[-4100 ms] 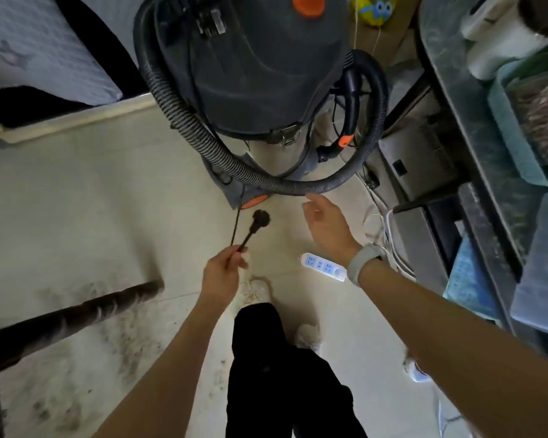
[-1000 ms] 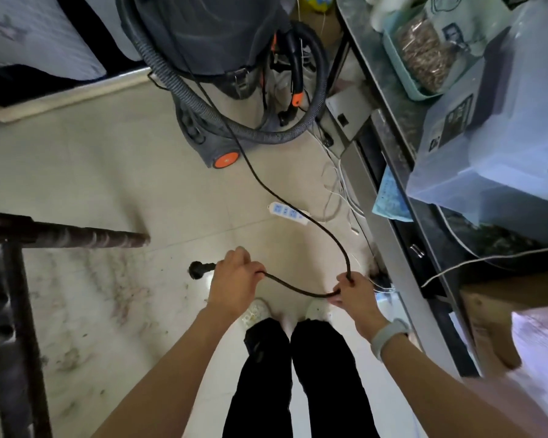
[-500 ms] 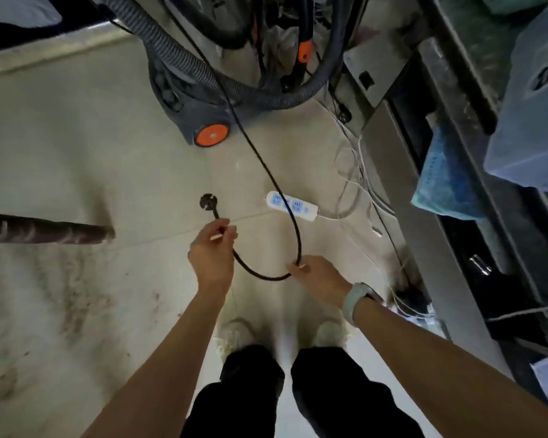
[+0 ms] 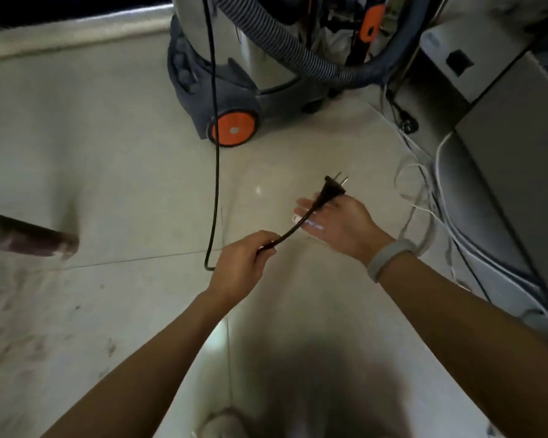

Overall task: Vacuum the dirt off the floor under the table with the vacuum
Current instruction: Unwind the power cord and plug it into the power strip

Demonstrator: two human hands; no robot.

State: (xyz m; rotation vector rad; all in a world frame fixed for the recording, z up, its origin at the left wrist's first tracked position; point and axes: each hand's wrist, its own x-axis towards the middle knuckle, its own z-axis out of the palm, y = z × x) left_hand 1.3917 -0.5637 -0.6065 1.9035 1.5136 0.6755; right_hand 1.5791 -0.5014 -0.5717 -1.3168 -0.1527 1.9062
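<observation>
While the pale tiled floor fills most of the head view, the vacuum stands at the top centre, a grey canister on a dark base with an orange wheel facing the camera. Its ribbed grey hose curves down and to the right across the canister's front. To the right, a grey cabinet rises along the frame edge, with white cables looped on the floor at its foot. A dark table leg enters from the left edge, and brownish dirt is smeared over the tiles below it, well apart from the vacuum. The black power cord hangs down past the wheel, bends just above the floor and runs into the left hand, whose fingers are curled around it. From that grip the cord rises to the right and ends in the plug, its 2 metal prongs pointing up and right. The right hand lies behind the plug with its fingers extended and relaxed; whether they touch the plug cannot be told. A grey band circles the right wrist. A white power strip on the floor shows only as a sliver under the right hand.
</observation>
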